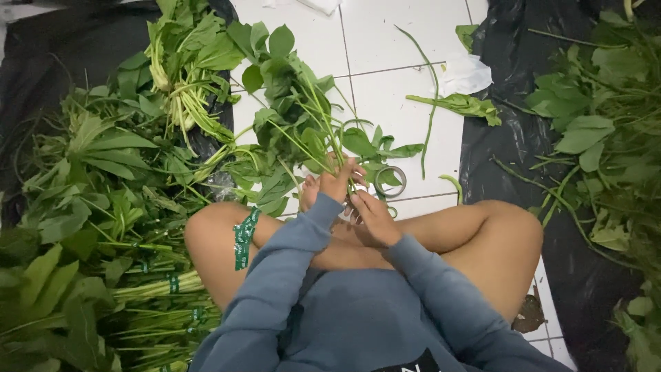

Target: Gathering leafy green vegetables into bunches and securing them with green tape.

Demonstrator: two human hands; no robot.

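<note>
green leafy stems (303,131), white floor tiles (385,41), blue-grey sleeves (289,269)

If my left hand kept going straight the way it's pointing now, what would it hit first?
The left hand points up and away from the body, gripping the stems of a leafy green bunch. It would likely push straight into those leaves first, with white floor tiles beyond; depth is hard to judge.

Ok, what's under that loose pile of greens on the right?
A black plastic sheet spread over the white tile floor. Beneath the leafy greens themselves, the sheet is covered.
</note>
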